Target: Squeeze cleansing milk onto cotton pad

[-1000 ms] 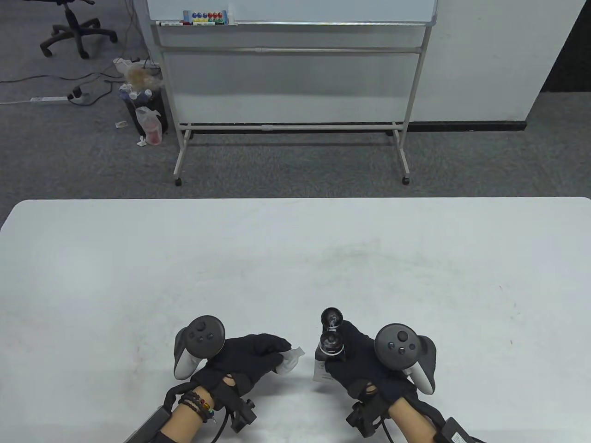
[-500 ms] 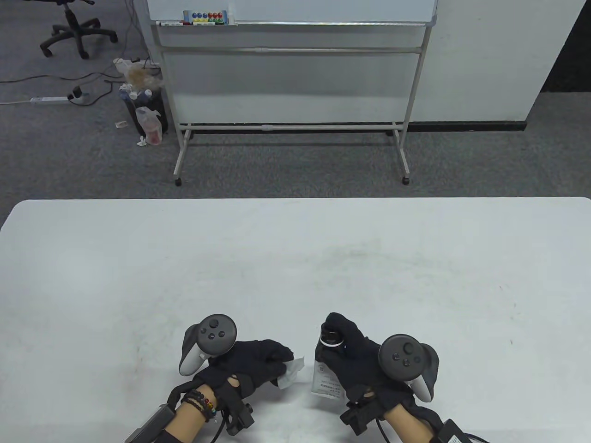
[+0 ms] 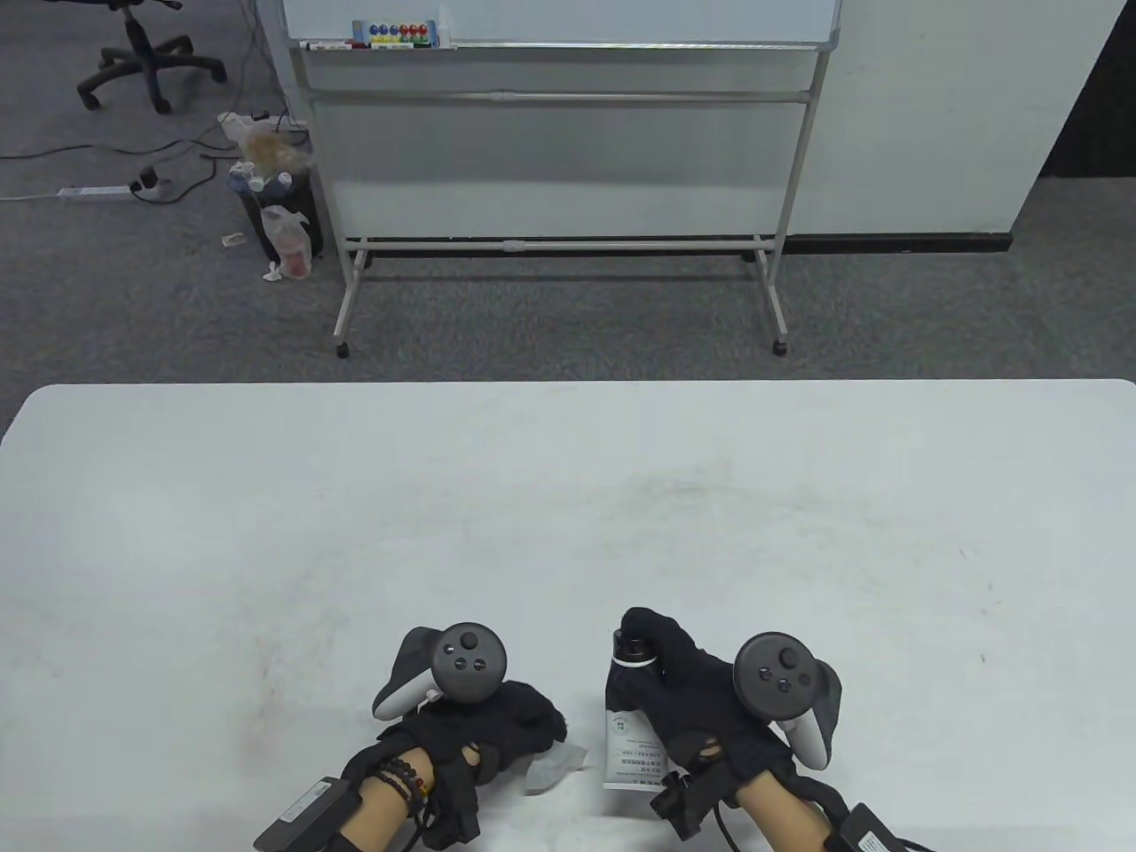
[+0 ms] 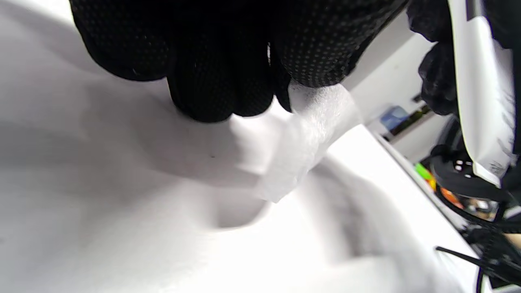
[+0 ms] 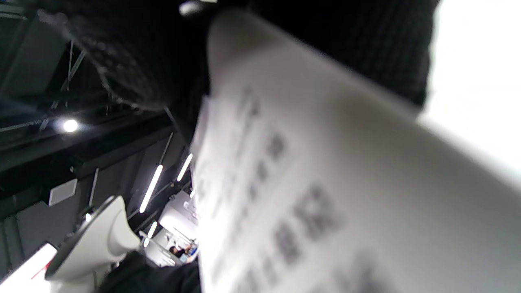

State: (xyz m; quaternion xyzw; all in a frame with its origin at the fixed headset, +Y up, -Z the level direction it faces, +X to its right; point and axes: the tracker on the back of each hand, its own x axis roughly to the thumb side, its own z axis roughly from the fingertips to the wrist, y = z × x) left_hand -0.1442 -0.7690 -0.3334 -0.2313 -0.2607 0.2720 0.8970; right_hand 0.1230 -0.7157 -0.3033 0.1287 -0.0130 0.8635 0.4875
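White tube [image 3: 628, 741] stands near the table's [image 3: 266, 532] front edge, gripped by the right hand [image 3: 688, 688], beside the left hand [image 3: 497, 723] pinching a cotton pad [image 3: 555, 768].

Left wrist view: fingertips [image 4: 220, 85] clamp the pad [image 4: 301, 142] above the tabletop.

Right wrist view: blurred printed tube [image 5: 325, 183] fills the frame, glove [image 5: 134, 61] wrapped round it.

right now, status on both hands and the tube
Left hand pinches cotton pad low over table. Right hand grips cleansing milk tube, cap end away from camera, beside pad. Nothing between them.
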